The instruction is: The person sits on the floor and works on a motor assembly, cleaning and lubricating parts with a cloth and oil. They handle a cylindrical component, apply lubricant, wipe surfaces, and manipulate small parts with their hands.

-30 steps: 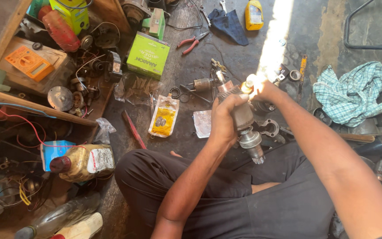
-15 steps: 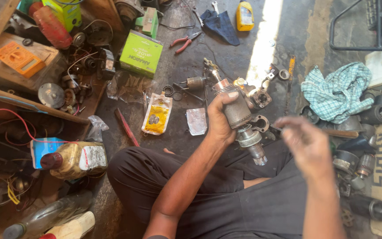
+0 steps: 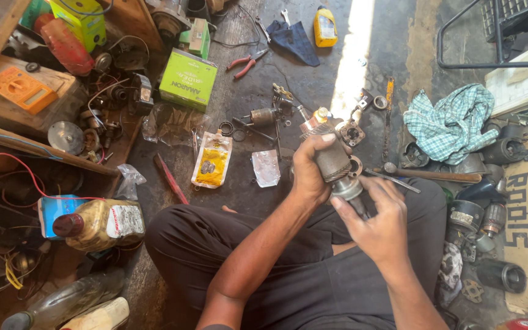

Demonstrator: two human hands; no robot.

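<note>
Head view: armature (image 3: 332,164) gripped in left hand (image 3: 310,174), shaft slanting down-right into right hand's (image 3: 380,223) pinch.

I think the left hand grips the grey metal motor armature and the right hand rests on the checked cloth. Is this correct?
Not quite. In the head view the left hand grips the grey metal motor armature, but the right hand touches its lower shaft end; the checked cloth lies untouched on the floor.

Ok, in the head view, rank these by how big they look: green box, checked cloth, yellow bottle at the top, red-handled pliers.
1. checked cloth
2. green box
3. yellow bottle and red-handled pliers: look alike, and both lie far from the camera, so unranked.
</note>
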